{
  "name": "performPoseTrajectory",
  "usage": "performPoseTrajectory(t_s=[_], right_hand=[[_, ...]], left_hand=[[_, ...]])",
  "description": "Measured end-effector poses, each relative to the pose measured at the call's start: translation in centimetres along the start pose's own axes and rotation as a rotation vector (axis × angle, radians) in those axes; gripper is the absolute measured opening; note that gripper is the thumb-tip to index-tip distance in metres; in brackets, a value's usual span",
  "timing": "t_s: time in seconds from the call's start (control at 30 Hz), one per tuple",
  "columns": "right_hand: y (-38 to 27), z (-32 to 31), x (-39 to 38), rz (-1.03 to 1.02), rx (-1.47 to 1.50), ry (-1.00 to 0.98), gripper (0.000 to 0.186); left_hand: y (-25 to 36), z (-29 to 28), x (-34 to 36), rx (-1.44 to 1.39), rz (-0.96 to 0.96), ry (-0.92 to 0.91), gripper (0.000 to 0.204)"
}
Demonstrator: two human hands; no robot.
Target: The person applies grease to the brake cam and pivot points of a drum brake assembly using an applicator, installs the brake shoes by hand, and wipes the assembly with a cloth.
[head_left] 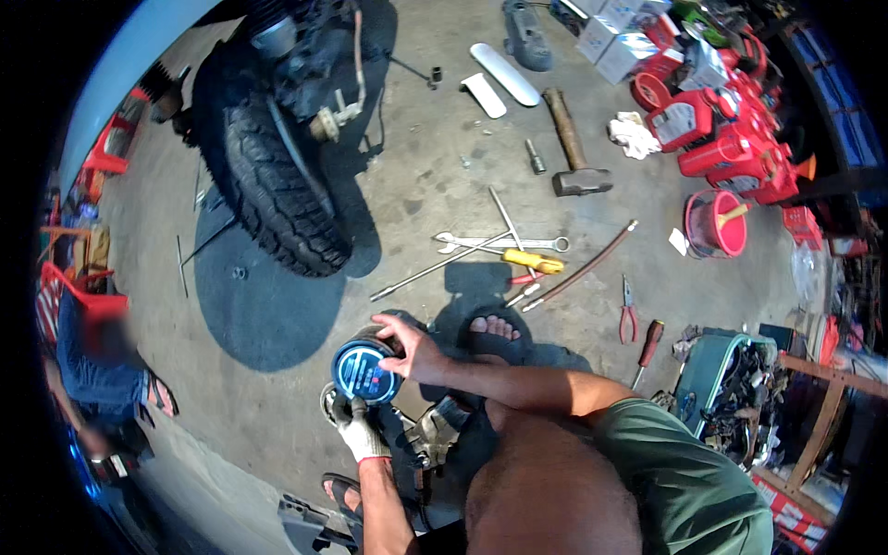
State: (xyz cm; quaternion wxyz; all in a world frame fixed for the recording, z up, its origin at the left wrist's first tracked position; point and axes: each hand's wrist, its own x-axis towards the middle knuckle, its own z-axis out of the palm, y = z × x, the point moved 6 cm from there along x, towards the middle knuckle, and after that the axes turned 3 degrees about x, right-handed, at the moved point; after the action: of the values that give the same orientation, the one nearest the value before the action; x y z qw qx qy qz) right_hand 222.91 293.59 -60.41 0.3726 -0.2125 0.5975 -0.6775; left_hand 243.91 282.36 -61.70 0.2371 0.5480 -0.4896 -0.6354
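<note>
Low in front of me I hold a round tub with a blue lid [366, 373], its face turned up toward me. My left hand [359, 433], in a whitish knit glove, grips its near edge with the thumb on the rim. My bare right hand [413, 355] curves over the far right side, thumb at the lid and forefinger stretched along the far edge. What lies behind the tub is mostly hidden. Just below, between my legs, is a greasy metal machine part [437, 431].
A large tyre [268, 176] stands at the upper left. Wrenches [499, 242], a yellow-handled tool [534, 261], a hose [587, 268], a sledgehammer [578, 153], pliers [628, 312] and a screwdriver [649, 353] lie on the floor. A green parts bin [708, 370] and red jugs [726, 153] stand right; a person [100, 356] sits left.
</note>
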Motion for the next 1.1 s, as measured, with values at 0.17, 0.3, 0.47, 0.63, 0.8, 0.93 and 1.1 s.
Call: performPoseTrajectory(t_s=[0.17,0.3,0.47,0.63,0.8,0.93,1.1], right_hand=[[0.1,-0.7,-0.1,-0.002,-0.087,-0.001,0.084],[-0.9,-1.1,-0.4,-0.075,-0.152,0.025,0.088],[-3.0,-4.4,-1.0,-0.111,-0.016,0.107,0.093],[-8.0,-12.5,-4.5,-0.015,-0.126,0.276,0.096],[-10.1,-21.1,-11.4,0.058,0.064,0.571,0.099],[-11.1,-29.0,-19.6,-0.001,0.148,0.866,0.099],[-9.2,-37.4,-27.9,0.027,0.122,1.193,0.100]], left_hand=[[-0.9,0.7,0.0,-0.035,-0.021,-0.035,0.038],[0.5,1.7,-0.9,-0.072,-0.071,-0.065,0.039],[3.2,4.8,-3.2,0.037,-0.034,-0.172,0.042],[6.9,14.1,-5.5,0.228,0.061,-0.340,0.040],[7.9,23.2,-8.4,0.309,0.088,-0.671,0.030],[8.7,26.4,-10.9,0.315,0.070,-0.726,0.028],[4.9,20.2,-6.8,0.445,0.172,-0.716,0.026]])
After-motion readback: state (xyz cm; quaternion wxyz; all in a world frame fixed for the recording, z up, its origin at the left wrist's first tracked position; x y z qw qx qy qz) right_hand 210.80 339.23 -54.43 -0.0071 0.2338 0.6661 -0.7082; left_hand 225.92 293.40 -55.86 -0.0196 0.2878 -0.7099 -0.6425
